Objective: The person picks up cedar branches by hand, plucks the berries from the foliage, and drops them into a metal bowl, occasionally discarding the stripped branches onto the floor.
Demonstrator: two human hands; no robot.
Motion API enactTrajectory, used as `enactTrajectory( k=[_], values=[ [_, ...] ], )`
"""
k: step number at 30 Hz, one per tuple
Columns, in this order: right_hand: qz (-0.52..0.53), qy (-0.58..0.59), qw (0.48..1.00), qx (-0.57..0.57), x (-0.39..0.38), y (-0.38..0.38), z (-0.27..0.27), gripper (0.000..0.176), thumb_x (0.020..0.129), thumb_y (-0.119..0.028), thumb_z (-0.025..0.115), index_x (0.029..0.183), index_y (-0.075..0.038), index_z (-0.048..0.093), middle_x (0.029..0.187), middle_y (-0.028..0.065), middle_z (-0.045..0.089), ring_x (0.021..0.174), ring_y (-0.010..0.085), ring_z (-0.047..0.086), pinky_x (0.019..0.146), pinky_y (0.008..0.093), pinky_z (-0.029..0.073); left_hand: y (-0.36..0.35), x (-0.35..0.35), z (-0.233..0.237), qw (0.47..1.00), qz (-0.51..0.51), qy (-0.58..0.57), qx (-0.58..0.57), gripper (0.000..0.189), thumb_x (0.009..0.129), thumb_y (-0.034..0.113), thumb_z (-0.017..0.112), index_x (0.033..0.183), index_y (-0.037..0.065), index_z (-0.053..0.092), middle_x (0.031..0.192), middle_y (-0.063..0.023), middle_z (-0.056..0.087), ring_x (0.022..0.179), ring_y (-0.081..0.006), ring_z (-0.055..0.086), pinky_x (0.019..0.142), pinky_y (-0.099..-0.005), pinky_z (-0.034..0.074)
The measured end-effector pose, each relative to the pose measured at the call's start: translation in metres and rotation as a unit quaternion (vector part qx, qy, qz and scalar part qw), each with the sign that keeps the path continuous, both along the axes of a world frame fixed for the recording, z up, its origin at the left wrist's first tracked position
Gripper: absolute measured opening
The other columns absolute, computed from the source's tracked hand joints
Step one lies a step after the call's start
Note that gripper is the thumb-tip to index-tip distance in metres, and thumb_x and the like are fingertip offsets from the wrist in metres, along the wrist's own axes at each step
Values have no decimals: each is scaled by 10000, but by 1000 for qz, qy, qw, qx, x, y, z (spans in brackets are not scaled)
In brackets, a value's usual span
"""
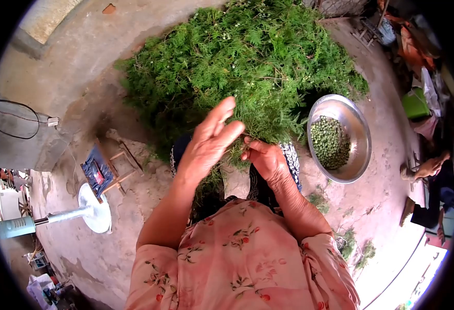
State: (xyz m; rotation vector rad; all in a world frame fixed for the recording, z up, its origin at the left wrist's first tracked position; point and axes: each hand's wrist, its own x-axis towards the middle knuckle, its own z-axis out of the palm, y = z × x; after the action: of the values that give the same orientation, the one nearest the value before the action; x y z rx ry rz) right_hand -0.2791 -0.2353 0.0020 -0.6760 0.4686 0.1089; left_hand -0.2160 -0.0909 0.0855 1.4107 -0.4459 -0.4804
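Two hands at the green heap — right hand pinching a sprig just ahead; left hand spread, empty, alongside.

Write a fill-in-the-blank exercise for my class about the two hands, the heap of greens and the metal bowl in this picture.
1. The round silver metal bowl holds small ____ peas.
2. The left hand is held ____, fingers outstretched.
3. The right hand pinches a sprig from the heap of feathery green plants; the bowl lies to the ____ of that hand.

Missing words: green; open; right.
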Motion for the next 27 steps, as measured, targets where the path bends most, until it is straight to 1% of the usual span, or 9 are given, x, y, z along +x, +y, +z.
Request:
enactTrajectory(
  k=[3,5,9,11,15,18,20,22,27],
  values=[
    [5,-6,999,44,-2,-10,-8,184,817,-33,549,985,38,567,953,105,575,751,242,535,672,374,455,34,2,-12,998,10,-14,60,573,877,246,571,1346,24,327,1341,-173,394,1229,-252,395,988,-343,337],
    [12,-53,996,70,-2,-13,-3,209,815,-25,558,1015,36,564,993,89,583,764,235,543,710,371,452,53,0,-31,970,-45,-14,240,577,866,259,591,1331,16,351,1261,-154,474,1144,-211,465,957,-313,360],
    [31,-86,993,77,-1,-11,-1,302,816,-56,580,1104,28,544,1031,84,601,800,199,554,737,355,446,58,-21,-30,967,-79,70,231,548,855,275,599,1298,17,406,1072,-104,573,958,-161,544,839,-291,423],
    [35,-90,992,76,0,-11,-5,318,810,-60,590,1113,25,540,1025,81,605,807,195,555,735,352,447,53,-27,-38,975,-96,198,19,458,864,238,578,1250,20,463,981,-90,598,846,-154,564,777,-287,429],
    [45,-121,988,85,0,-10,0,346,797,-70,618,1124,8,538,1023,74,609,832,188,560,728,345,455,49,-30,-37,978,-93,179,58,365,878,228,557,1156,-8,528,882,-75,615,783,-156,567,777,-300,431],
    [48,-126,982,133,1,-21,-9,347,792,-90,625,1119,-11,537,1025,81,609,846,198,574,725,349,473,47,-29,-36,981,-88,172,14,377,884,259,550,1155,-3,531,885,-72,614,804,-149,568,784,-290,440],
    [-37,-126,990,59,0,-27,8,338,795,-94,614,1113,-19,531,1031,91,607,864,215,584,719,363,494,52,-27,-49,983,-65,165,47,387,894,285,534,1166,9,528,935,-61,611,842,-139,565,784,-275,449],
    [-71,-153,981,96,-1,-49,-4,318,807,-46,573,1119,-19,522,1065,117,591,884,252,588,719,381,510,52,-24,-50,984,-52,167,23,429,889,340,543,1168,15,535,972,-30,596,849,-100,541,755,-245,430],
    [-192,-163,959,132,-16,-92,-3,315,820,3,515,1133,11,479,1033,140,588,801,252,590,743,401,509,53,-26,-47,962,-91,252,54,453,895,322,528,1224,14,477,1047,-79,590,893,-158,587,732,-280,491]
  ],
)
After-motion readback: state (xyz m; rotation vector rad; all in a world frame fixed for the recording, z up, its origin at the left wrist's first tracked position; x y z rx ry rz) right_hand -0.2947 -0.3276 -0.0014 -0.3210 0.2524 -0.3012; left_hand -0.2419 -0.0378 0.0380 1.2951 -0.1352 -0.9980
